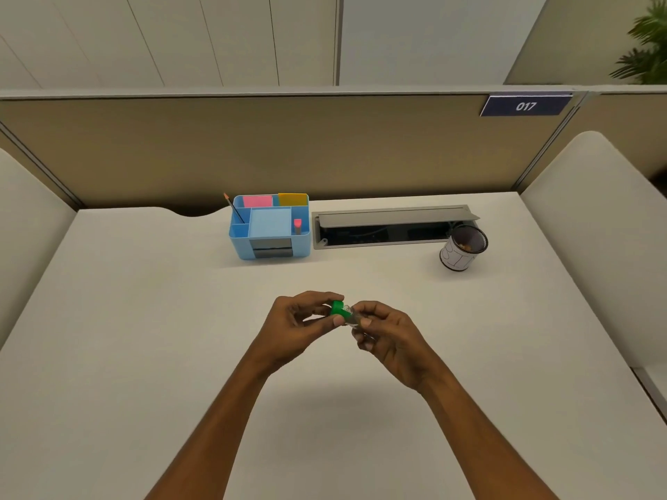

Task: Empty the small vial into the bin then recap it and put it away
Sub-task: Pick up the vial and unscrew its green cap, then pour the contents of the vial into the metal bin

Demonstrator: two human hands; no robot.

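A small clear vial [351,316] lies roughly sideways between my two hands, above the middle of the white desk [144,319]. Its green cap [338,307] sits at the vial's left end. My left hand [301,323] pinches the green cap with thumb and fingertips. My right hand [384,333] grips the clear body, most of which is hidden by the fingers. I cannot tell whether the cap is tight or loose. The small bin [463,249], a white cup with a dark mesh lining, stands at the back right of the desk.
A light blue desk organiser [270,229] with pink and yellow notes, a pencil and a small pink-topped item stands at the back centre. To its right a grey cable hatch [393,225] lies open. Padded partitions enclose the desk on both sides and behind.
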